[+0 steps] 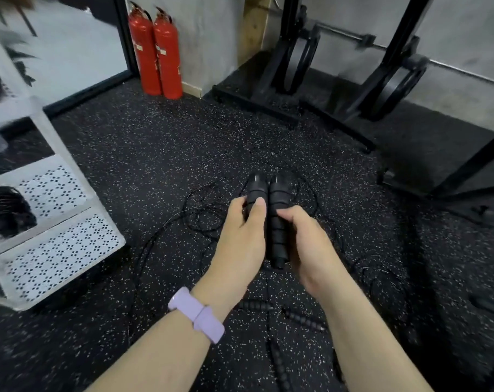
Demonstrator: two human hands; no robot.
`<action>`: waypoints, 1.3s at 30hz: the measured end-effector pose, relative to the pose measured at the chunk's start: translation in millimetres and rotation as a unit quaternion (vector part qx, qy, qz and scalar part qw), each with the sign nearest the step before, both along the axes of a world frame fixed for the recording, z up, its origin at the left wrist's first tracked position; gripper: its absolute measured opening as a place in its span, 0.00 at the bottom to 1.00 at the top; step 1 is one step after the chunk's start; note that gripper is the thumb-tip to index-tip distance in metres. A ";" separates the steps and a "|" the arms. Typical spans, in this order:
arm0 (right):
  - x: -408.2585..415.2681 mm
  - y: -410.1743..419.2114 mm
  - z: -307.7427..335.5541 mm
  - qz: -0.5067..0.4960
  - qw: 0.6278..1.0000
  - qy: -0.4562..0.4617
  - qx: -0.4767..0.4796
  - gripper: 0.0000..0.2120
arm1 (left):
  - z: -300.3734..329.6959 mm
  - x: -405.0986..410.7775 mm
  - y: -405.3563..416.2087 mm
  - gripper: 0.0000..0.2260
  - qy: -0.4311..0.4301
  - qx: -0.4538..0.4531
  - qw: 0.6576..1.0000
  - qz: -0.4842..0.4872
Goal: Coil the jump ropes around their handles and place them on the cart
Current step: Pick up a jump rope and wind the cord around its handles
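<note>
Black rubber gym flooring [155, 154] flecked with white fills the scene, meeting a grey wall at 12 o'clock. Two red cylindrical fire extinguishers [156, 52] stand side by side against that wall at 11 o'clock, and a black steel weight rack [339, 69] carrying dark plates and a bar runs from 12 to 2 o'clock. A white metal cart [56, 222] with perforated shelves sits at 9 o'clock; dark bundled items lie on its shelves, too blurred to identify.

Near the centre, both hands hold a pair of black ribbed foam jump-rope handles [268, 210] pressed together side by side, their ends pointing toward 12 o'clock. The left hand [240, 236], with a lilac silicone wristband [196, 314] on its wrist, has its fingers curled around the left handle and its thumb laid flat along the top. The right hand [305, 244] wraps its fingers under and around the right handle from the 3 o'clock side.

A thin black rope cord [200, 213] trails in loose loops on the floor around the handles, mostly toward 9 o'clock and 3 o'clock. Other black ribbed handles [302, 316] lie on the floor at 6 o'clock, between the forearms, well apart from the cart.
</note>
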State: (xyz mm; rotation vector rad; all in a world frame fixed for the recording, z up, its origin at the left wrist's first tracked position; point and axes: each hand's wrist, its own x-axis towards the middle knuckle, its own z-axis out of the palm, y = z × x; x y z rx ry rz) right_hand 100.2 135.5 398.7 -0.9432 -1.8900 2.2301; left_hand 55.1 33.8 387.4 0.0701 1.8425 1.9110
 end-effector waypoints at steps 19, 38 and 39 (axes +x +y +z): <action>16.1 47.6 -13.3 0.105 0.970 -0.070 -0.207 0.16 | -10.6 13.0 2.2 0.28 0.296 -0.425 0.828 -0.212; 52.1 90.5 -15.0 0.253 0.914 0.000 -0.318 0.21 | -25.2 -34.0 6.3 0.26 0.119 -0.177 0.958 -0.192; 51.6 92.0 -16.1 0.242 0.913 0.009 -0.327 0.21 | -25.7 -34.7 6.6 0.25 0.150 -0.205 0.949 -0.186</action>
